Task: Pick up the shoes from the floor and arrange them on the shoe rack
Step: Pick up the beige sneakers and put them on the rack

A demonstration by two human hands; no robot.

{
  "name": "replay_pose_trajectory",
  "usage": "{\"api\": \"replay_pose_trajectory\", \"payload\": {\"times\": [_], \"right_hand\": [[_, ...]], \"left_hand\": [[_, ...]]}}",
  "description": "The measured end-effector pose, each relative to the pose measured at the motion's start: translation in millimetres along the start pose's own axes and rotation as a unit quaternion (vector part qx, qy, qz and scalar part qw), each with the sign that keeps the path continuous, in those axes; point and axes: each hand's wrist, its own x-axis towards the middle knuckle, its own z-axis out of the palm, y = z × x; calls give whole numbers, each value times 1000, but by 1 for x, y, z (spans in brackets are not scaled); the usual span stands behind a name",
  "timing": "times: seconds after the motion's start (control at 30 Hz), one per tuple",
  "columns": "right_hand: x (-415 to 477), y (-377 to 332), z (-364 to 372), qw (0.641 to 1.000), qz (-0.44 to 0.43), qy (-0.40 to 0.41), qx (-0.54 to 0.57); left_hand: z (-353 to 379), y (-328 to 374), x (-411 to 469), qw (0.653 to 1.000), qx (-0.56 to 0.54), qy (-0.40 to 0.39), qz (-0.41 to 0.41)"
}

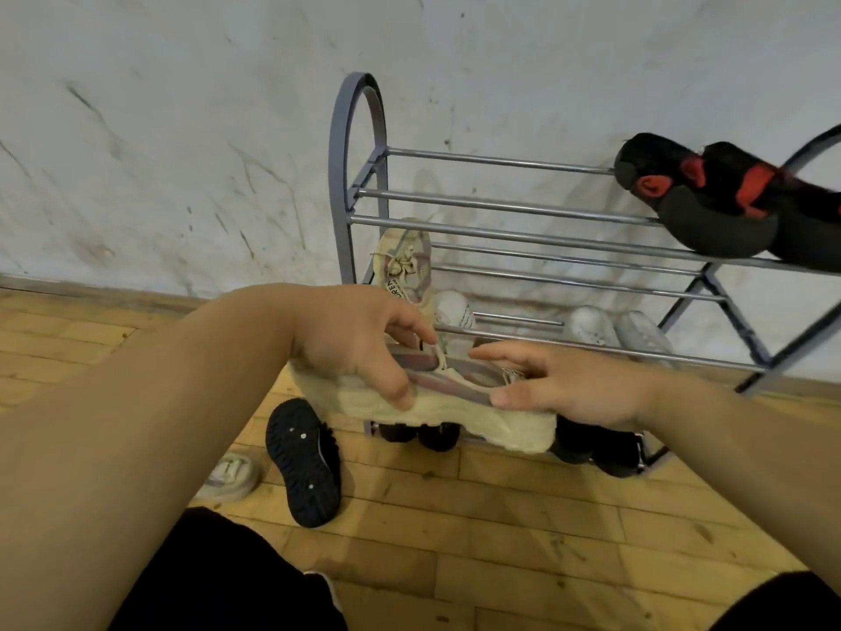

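A cream sneaker with mauve stripes [459, 414] is held sideways in front of the metal shoe rack [523, 204], at its middle shelf. My left hand [359, 343] grips its heel end, thumb on the sole edge. My right hand [569, 384] holds the toe end, fingers stretched over the upper. Its matching cream sneaker [402, 261] stands on the middle shelf at the left. A black shoe [305, 462] lies sole-up on the floor. A pale shoe [230, 475] lies left of it, partly hidden by my arm.
A black and red pair [728, 202] sits on the top shelf at the right. White shoes [591, 327] are on the middle shelf, dark shoes [587, 441] on the bottom one. A white wall stands behind the rack. The floor is wooden.
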Motion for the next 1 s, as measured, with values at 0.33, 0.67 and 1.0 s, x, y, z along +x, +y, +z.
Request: {"api": "replay_pose_trajectory", "payload": {"times": [0.33,0.67,1.0], "right_hand": [[-89,26,-33,993,33,112,-30],[-53,54,-41,903,59,425,22],[57,54,-18,874,212,437,-3]], "left_hand": [[22,55,38,999,-51,7,5],[37,20,83,977,14,162,-136],[47,10,97,971,131,112,-164]]}}
